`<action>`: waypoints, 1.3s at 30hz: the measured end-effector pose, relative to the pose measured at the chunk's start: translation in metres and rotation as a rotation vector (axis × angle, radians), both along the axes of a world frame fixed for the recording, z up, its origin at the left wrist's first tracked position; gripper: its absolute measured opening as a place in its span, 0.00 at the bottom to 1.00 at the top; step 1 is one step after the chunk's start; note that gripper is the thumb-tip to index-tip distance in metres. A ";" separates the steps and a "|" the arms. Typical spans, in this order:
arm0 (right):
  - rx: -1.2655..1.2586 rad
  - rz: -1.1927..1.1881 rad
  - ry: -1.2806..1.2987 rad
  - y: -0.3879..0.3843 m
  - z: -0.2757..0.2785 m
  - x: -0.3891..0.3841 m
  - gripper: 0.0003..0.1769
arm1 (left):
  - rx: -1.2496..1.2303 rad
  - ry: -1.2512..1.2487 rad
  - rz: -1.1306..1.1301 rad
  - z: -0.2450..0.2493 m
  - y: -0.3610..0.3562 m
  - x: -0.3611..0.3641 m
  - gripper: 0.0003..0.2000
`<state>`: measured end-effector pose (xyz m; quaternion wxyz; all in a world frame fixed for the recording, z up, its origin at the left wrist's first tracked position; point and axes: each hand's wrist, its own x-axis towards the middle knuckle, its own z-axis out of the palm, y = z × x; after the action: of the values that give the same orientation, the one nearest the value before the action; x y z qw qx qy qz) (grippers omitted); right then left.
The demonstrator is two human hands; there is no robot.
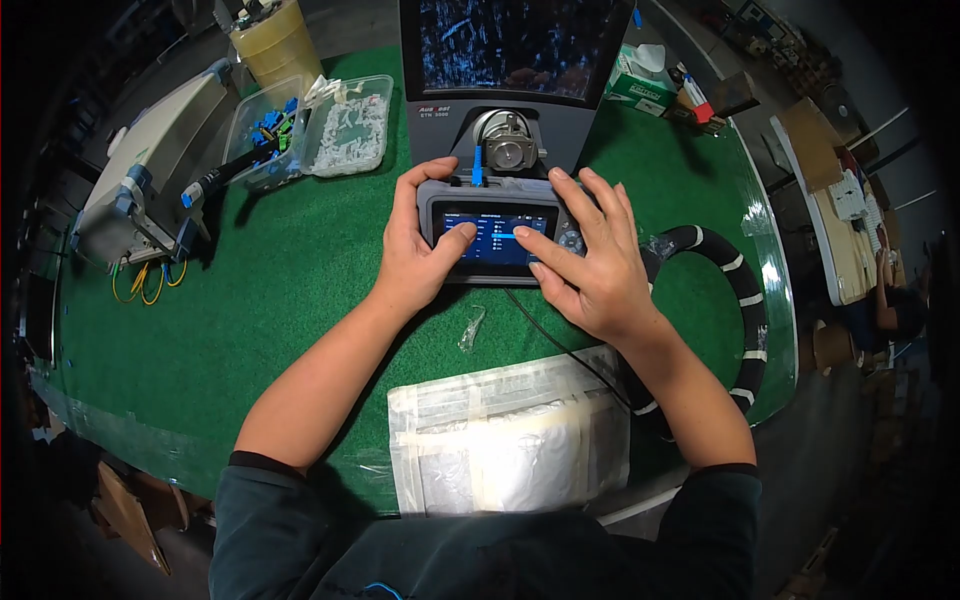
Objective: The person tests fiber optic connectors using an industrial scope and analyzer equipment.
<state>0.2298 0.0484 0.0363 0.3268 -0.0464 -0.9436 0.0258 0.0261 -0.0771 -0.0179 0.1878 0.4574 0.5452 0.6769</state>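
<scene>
A handheld tester (488, 272) with a lit touchscreen showing a list menu is held over the bench in front of me. My left hand (418, 240) is closed round its left end, fingers behind and the thumb on the screen. My right hand (600, 255) is spread over the right end; its index fingertip is on the highlighted row, and its thumb is by the lower edge. A blue fiber connector (477, 168) is plugged into the tester's top. Beyond it stands a grey inspection unit (425, 125) with a monitor and a round metal fixture.
A taped white pad (440, 470) lies nearest me on the green mat (220, 370). To the right curls a black hose (752, 315) with white bands. Clear containers (375, 160) with small parts, a beige instrument (160, 165) and a tissue box (640, 90) stand farther back.
</scene>
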 end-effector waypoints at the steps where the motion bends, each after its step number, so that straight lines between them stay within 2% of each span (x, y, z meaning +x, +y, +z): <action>1: 0.004 -0.001 -0.005 0.000 0.000 0.000 0.25 | -0.002 -0.022 -0.013 0.001 0.000 0.000 0.32; 21: 0.008 -0.008 -0.001 0.001 -0.001 0.000 0.27 | 0.002 -0.053 -0.033 0.001 -0.001 0.000 0.32; 29: -0.013 -0.027 0.110 0.005 -0.001 0.003 0.16 | -0.031 -0.052 -0.020 0.002 -0.003 0.000 0.31; 36: -0.025 -0.042 0.105 0.006 -0.003 0.004 0.16 | 0.012 -0.045 0.022 0.000 -0.002 0.002 0.27; 39: -0.095 -0.041 0.123 0.008 -0.005 0.004 0.19 | 0.004 -0.029 0.031 0.000 -0.002 0.001 0.25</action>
<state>0.2336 0.0568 0.0313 0.3821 -0.0794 -0.9183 0.0666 0.0274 -0.0786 -0.0183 0.1842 0.4392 0.5480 0.6877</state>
